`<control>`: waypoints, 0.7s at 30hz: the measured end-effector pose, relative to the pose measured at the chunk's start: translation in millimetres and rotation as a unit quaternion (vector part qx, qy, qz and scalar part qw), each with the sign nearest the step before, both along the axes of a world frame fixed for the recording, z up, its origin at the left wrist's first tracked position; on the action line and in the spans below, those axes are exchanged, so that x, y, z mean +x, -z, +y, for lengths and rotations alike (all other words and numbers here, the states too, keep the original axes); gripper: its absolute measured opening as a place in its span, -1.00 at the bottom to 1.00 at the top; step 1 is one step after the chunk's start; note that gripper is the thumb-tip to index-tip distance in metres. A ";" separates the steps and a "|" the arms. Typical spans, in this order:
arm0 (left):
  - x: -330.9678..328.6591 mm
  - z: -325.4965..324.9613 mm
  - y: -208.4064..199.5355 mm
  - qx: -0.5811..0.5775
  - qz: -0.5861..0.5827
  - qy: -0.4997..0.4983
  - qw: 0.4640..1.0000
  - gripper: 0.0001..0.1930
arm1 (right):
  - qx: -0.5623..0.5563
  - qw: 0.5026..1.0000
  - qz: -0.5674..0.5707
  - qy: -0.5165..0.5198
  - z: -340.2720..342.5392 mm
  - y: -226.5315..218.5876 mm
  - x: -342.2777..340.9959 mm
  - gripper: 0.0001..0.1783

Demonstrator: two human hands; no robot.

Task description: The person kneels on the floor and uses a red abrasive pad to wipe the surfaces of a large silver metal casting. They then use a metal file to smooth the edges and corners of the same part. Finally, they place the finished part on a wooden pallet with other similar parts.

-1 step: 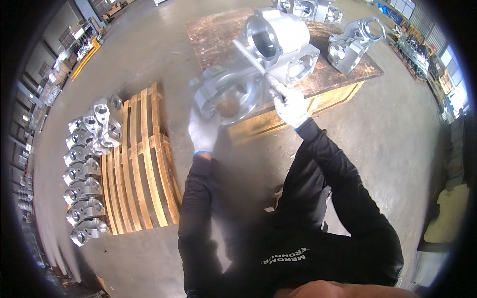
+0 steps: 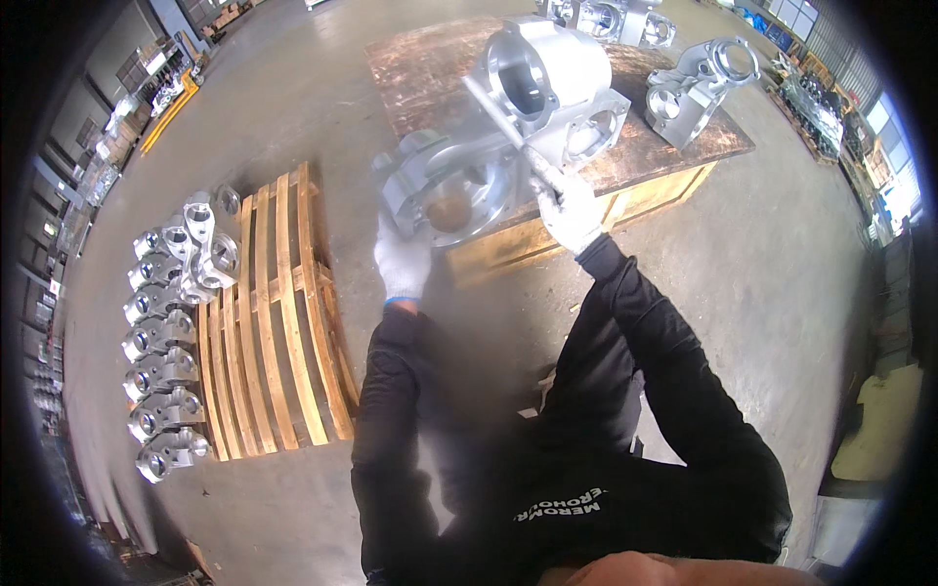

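Note:
A large silver metal casting (image 2: 445, 161) with several round bores lies at the near side of the wooden work table (image 2: 420, 73), its left end reaching past the table's edge. My left hand (image 2: 403, 262), in a white glove, grips that left end from below; its fingertips are hidden behind the metal. In my right hand (image 2: 570, 210), also gloved, is a long, slim, pale rod-like tool (image 2: 498, 115), its exact kind unclear. The fingers are wrapped round its lower end. The tool slants up and left across the front of the casting's big cylinder.
Another casting (image 2: 689, 98) stands on the table's right side, with more castings (image 2: 616, 21) at its far edge. On the floor to the left lies a slatted wooden pallet (image 2: 274, 322), beside a row of similar metal parts (image 2: 161, 361). A yellow pallet truck (image 2: 171, 115) stands farther back.
My left hand, the casting and the tool's upper end sit very slightly farther right. Both grips look the same.

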State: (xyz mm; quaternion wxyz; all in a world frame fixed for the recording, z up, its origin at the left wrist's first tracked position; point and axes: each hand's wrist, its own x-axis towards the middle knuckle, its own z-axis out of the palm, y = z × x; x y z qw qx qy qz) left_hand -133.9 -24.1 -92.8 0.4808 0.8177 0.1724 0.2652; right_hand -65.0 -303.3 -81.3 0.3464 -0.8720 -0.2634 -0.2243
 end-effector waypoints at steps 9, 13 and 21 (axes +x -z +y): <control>12.0 2.3 37.3 -0.056 -0.015 -0.008 0.998 -0.29 | 0.089 0.992 0.084 0.040 27.4 14.5 -12.3 -0.52; 10.8 1.5 32.4 -0.034 -0.022 -0.001 0.999 -0.28 | 0.119 0.991 0.066 -0.015 30.6 -15.7 -29.5 -0.51; 0.7 -4.1 12.3 -0.037 -0.076 0.024 0.996 -0.38 | 0.173 0.976 0.126 -0.041 34.7 -26.0 -31.4 -0.51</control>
